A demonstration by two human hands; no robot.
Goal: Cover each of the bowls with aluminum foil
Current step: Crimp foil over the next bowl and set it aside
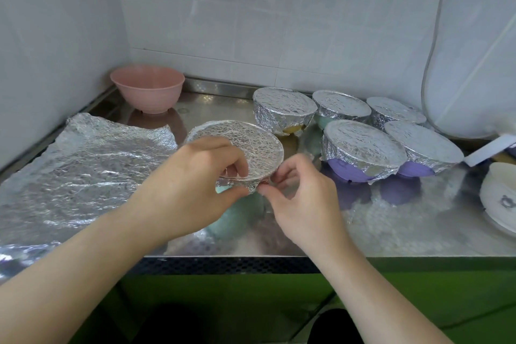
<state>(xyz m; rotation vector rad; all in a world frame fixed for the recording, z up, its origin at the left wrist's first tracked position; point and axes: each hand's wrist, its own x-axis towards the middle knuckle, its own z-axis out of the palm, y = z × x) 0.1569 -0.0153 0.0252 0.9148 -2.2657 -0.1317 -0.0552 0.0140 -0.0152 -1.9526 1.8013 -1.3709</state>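
Nearest, at the front edge of the steel counter (391, 232): a teal bowl (237, 218) capped with foil (245, 145), lifted and tipped, its covered mouth facing up and away toward the back wall, its base toward the viewer. No long axis to speak of, being round. Gripped by the left hand (190, 184), thumb under the foil skirt, fingers curled over the near rim. Pinched at the same near rim by the right hand (304, 198), thumb and forefinger closed on the foil fold, just beside the left thumb. Hands close together, nearly touching.

To the left, flat on the counter: a loose crinkled foil sheet (83, 170), long side running from near left toward the back.

Further back and right: five foil-covered bowls (360, 145) clustered in two rows, upright, purple bases showing on the two front ones. At the right edge, stacked white dishes (499, 198).

Farthest, in the back left corner: an uncovered pink bowl (148, 86), upright, mouth open upward.
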